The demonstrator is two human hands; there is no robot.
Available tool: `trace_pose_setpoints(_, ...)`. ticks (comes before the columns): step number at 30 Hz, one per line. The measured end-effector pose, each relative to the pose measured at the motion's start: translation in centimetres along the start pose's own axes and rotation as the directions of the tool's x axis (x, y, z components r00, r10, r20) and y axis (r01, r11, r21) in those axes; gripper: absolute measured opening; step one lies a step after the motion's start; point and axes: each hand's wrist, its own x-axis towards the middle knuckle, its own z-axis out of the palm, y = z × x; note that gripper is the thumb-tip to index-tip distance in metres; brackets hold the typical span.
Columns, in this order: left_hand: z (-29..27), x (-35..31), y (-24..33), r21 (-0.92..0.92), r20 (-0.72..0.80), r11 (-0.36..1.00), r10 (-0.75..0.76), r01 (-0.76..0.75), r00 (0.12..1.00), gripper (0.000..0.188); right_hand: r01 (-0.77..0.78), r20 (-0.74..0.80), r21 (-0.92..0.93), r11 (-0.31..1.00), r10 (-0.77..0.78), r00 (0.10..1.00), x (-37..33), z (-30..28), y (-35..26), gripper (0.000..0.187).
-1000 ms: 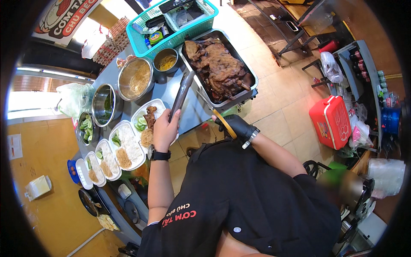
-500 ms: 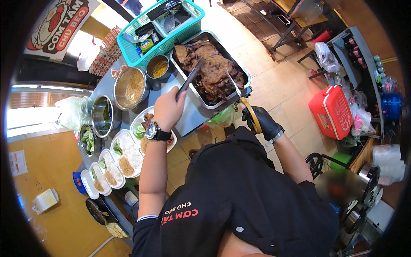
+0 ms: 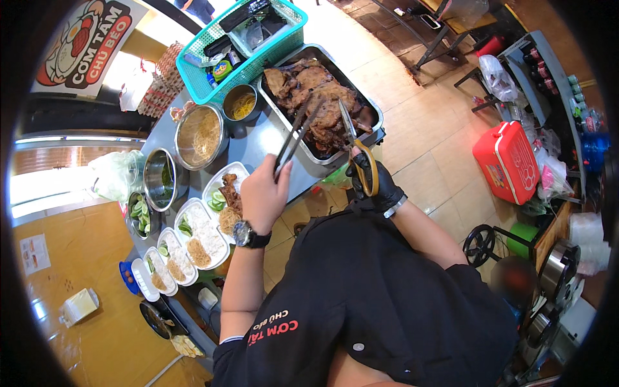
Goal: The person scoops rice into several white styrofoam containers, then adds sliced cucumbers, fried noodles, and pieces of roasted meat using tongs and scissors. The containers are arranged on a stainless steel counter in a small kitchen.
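Note:
My left hand [image 3: 267, 193] grips dark tongs [image 3: 298, 132], whose two arms are spread and reach over the grilled meat [image 3: 316, 90]. That browned meat is heaped in a rectangular metal tray [image 3: 380, 119] on the grey table. In my black-gloved right hand [image 3: 377, 184] is a pair of scissors [image 3: 366, 169] with yellow handles; the blades point at the meat near the tray's right side. Left of my left wrist, white foam boxes [image 3: 216, 248] stand in a row, holding rice, cucumber and shredded brown food. The box nearest my hand also has pieces of meat [image 3: 230, 193].
Behind the tray stands a turquoise basket [image 3: 200, 90] with assorted items. Metal bowls of noodle-like strands [image 3: 200, 137], yellow shreds [image 3: 243, 106], greens [image 3: 166, 177] and cucumber slices [image 3: 140, 216] line the table's left part. A red cooler [image 3: 507, 162] sits on the tiled floor at right.
The tongs have spread and drawn back slightly from the meat. My left hand has moved right and down; my right hand with the scissors has shifted slightly left.

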Motion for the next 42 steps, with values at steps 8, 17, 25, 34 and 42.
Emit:
trace_pose_setpoints(8, 1.7, 3.9, -0.5, 0.238, 0.055, 0.971, -0.026, 0.012, 0.998, 0.026, -0.022, 0.062, 0.03, 0.999, 0.02, 0.998, 0.1, -0.7, 0.3, 0.032)
trace_pose_setpoints(17, 2.6, 2.4, -0.8, 0.159, 0.109, 0.987, -0.041, 0.023, 0.993, 0.025, -0.034, 0.065, 0.002, 0.999, 0.034, 0.997, 0.8, -1.3, 1.1, 0.033)
trace_pose_setpoints(25, 4.3, 1.9, -2.4, 0.145, 0.031, 0.989, -0.014, 0.009, 0.999, 0.024, 0.008, 0.056, 0.024, 1.0, -0.009, 0.998, 0.4, -0.6, 0.9, 0.032)
trace_pose_setpoints(34, 4.0, 2.2, -2.5, 0.112, 0.007, 0.992, -0.056, 0.055, 0.998, 0.027, -0.033, 0.098, 0.031, 0.999, 0.03, 0.995, 0.6, -1.2, 1.0, 0.035)
trace_pose_setpoints(42, 2.8, 2.4, -3.1, -0.033, 0.105, 0.995, -0.087, 0.091, 0.991, 0.033, -0.019, 0.118, 0.011, 1.0, 0.017, 0.993, -1.3, -2.3, -0.6, 0.039)
